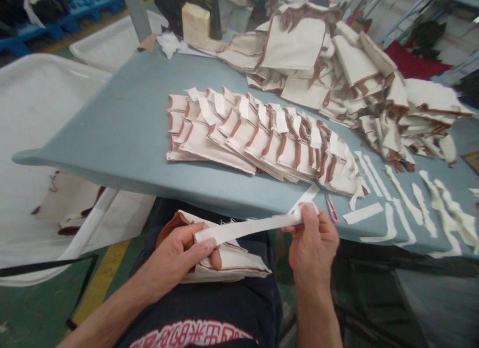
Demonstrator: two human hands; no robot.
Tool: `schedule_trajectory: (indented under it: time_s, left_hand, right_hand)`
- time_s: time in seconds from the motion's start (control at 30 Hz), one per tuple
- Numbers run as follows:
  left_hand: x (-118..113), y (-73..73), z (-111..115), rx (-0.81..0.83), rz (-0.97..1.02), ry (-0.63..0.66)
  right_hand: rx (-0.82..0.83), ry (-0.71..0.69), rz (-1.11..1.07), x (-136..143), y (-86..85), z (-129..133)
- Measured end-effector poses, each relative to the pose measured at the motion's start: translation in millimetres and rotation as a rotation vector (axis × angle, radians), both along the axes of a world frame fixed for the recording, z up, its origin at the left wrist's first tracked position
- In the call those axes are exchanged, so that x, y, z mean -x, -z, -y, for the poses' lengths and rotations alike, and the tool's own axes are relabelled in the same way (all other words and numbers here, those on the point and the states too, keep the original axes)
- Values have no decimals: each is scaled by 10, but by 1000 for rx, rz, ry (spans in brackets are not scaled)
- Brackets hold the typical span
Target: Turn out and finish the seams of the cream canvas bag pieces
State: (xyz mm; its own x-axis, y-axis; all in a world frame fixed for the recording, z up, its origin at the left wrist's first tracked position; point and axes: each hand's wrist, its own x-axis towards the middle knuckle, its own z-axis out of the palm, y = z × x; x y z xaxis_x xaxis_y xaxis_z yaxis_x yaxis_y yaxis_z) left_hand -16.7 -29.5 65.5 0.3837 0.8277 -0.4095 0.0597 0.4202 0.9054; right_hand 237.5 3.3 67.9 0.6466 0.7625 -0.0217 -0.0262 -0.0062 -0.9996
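Note:
A white fabric strip [258,227] is stretched between my two hands above my lap. My left hand [187,251] pinches its left end between thumb and fingers, close over a folded cream cloth piece with brown edging [239,265] lying on my lap. At the table edge, my right hand [312,233] grips the strip's other end, its thumb pressed on a bunched part. Just right of that hand lies a pink-handled small tool [331,209], its kind too small to make out. Another white strip [310,192] lies behind my right hand.
Overlapping cream pieces with brown edging [262,133] cover the middle of the blue-grey table [123,103]. A large heap of similar pieces [295,44] lies behind. Several loose strips [419,203] spread to the right. A white bin [33,103] stands left, holding cream cloth.

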Motion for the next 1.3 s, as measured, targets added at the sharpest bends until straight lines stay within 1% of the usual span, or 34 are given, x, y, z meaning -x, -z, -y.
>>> schedule_trajectory:
  time_s: [0.07, 0.13, 0.2, 0.27, 0.37, 0.4, 0.43, 0.47, 0.53, 0.57, 0.6, 0.7, 0.73, 0.77, 0.8, 0.83, 0.9, 1.0, 1.07, 1.1, 1.17, 1.23, 1.3]
  left_hand:
    - [-4, 19, 3, -78, -87, -81]
    - [-11, 37, 12, -114, -110, -149]
    - [-18, 41, 24, -138, -104, -188]
    - [-23, 18, 36, -171, -99, -209]
    - [-28, -77, 43, -224, -103, -213]
    - [-30, -120, 42, -229, -111, -208]
    - [-34, -164, 40, -226, -121, -200]
    - [-39, -207, 39, -217, -130, -190]
    - [-55, -281, 38, -187, -140, -172]
    - [-68, -307, 40, -172, -137, -163]
    - [-83, -326, 43, -155, -129, -148]
    - [-142, -340, 57, -123, -95, -105]
    - [-161, -335, 62, -115, -90, -109]
    - [-179, -327, 68, -106, -89, -121]
    - [-194, -321, 73, -98, -92, -139]
    - [-206, -316, 76, -92, -96, -158]
    - [-219, -319, 77, -92, -87, -175]
    - [-205, -334, 62, -114, -78, -166]
    - [-165, -313, 58, -117, -67, -139]
    - [-135, -283, 64, -111, -57, -136]
    - [-63, -180, 99, -69, -21, -167]
    - [6, -47, 156, 11, 20, -235]
    - [48, 60, 211, 97, 73, -252]
  right_hand:
    - [51, -3, -7, -46, 32, 165]
    - [147, -26, -5, -95, 102, 371]
    - [269, -54, 40, -149, 209, 577]
    - [400, -109, 99, -206, 333, 735]
    - [519, -228, 155, -287, 467, 838]
    - [531, -231, 178, -309, 475, 842]
    - [526, -201, 213, -325, 459, 836]
    - [502, -148, 263, -331, 416, 825]
    - [398, -52, 403, -297, 258, 796]
    - [314, -60, 481, -250, 152, 779]
    - [215, -116, 558, -179, 38, 760]
    - [-194, -446, 749, 148, -275, 676]
    - [-335, -567, 796, 275, -347, 640]
    - [-434, -639, 822, 397, -396, 604]
    - [-482, -668, 839, 507, -423, 570]
    - [-480, -690, 849, 597, -429, 541]
    - [-435, -686, 854, 709, -398, 508]
    - [-378, -666, 862, 741, -313, 514]
    - [-369, -667, 865, 729, -269, 534]
    - [-366, -664, 859, 726, -252, 543]
    - [-366, -647, 831, 731, -226, 549]
    - [-361, -624, 779, 749, -202, 540]
    - [-330, -613, 702, 770, -174, 520]
